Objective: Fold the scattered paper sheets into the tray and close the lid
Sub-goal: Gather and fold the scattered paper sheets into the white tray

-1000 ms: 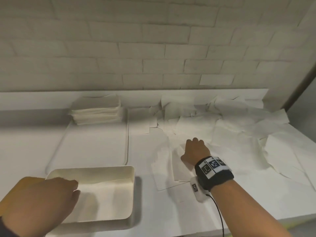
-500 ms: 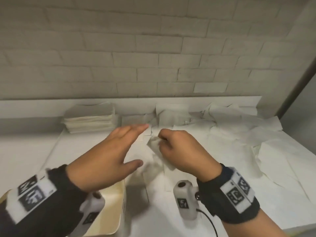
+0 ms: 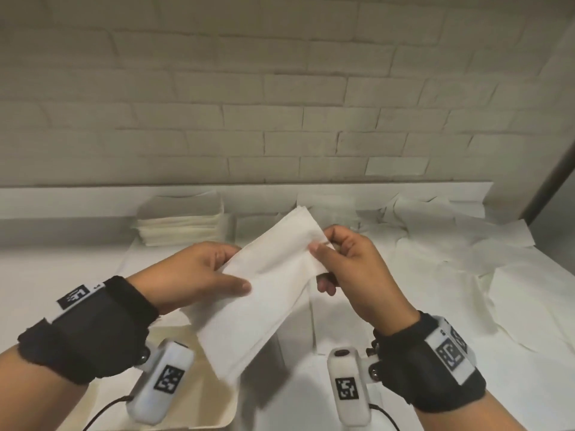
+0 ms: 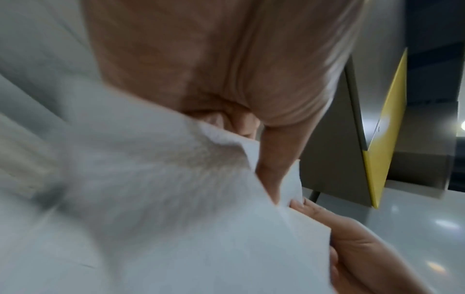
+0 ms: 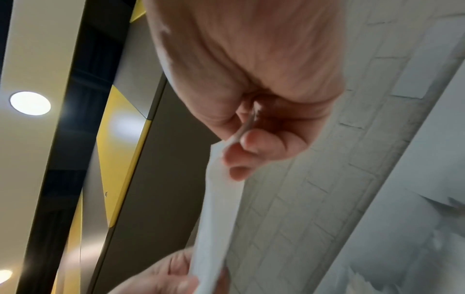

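Observation:
A white paper sheet (image 3: pixel 267 287) hangs in the air between both hands, above the counter. My left hand (image 3: pixel 227 272) holds its left edge, thumb on top and fingers behind. My right hand (image 3: pixel 323 247) pinches its upper right corner between thumb and fingers. The left wrist view shows the sheet (image 4: pixel 176 199) under the left thumb, and the right wrist view shows the sheet (image 5: pixel 221 199) edge-on, pinched by the right hand (image 5: pixel 241 137). The cream tray (image 3: pixel 214 399) sits low at the near left, mostly hidden by my left wrist. Scattered sheets (image 3: pixel 435 244) cover the counter to the right.
A stack of folded sheets (image 3: pixel 180 225) stands at the back left against the brick wall (image 3: pixel 280 104). A flat white lid or board (image 3: pixel 130 259) lies in front of that stack. The counter's right end stops at a dark post (image 3: pixel 557 169).
The right hand lifted a sheet off the counter. The left hand left the tray, came across and took hold of the sheet's left edge. The view tilted upward.

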The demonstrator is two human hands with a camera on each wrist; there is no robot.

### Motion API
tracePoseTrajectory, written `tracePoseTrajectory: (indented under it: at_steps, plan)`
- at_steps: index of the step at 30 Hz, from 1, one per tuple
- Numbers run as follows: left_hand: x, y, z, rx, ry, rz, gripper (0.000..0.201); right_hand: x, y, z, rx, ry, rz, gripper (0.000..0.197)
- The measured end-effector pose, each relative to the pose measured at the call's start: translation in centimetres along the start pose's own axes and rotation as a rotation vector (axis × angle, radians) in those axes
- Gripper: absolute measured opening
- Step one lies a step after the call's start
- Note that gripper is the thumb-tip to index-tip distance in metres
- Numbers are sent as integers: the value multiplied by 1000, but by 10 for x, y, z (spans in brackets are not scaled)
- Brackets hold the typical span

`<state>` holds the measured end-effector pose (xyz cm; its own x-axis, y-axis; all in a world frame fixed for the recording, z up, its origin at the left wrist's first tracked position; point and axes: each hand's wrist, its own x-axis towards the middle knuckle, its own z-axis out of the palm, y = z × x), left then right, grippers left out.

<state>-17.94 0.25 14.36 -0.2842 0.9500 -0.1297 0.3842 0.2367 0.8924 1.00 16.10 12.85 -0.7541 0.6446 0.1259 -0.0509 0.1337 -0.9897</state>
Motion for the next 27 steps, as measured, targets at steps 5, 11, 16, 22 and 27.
tracePoseTrajectory:
  at_steps: [5,11,16,22,27]
  plan:
    - [-22,-20,-40,246,-79,-100,19,-10,12,18,-183,-240,128,9]
    - [-45,-50,-66,114,-17,-117,64,-20,24,49,3,-395,220,32]
    - [-56,-60,-72,74,16,-144,63,-20,21,53,-19,-426,139,52]
    - [-65,-79,-70,665,-169,-245,17,-27,16,55,-280,-477,169,44]
    - [-60,-93,-51,904,-260,-168,26,-38,26,45,-502,-375,195,24]
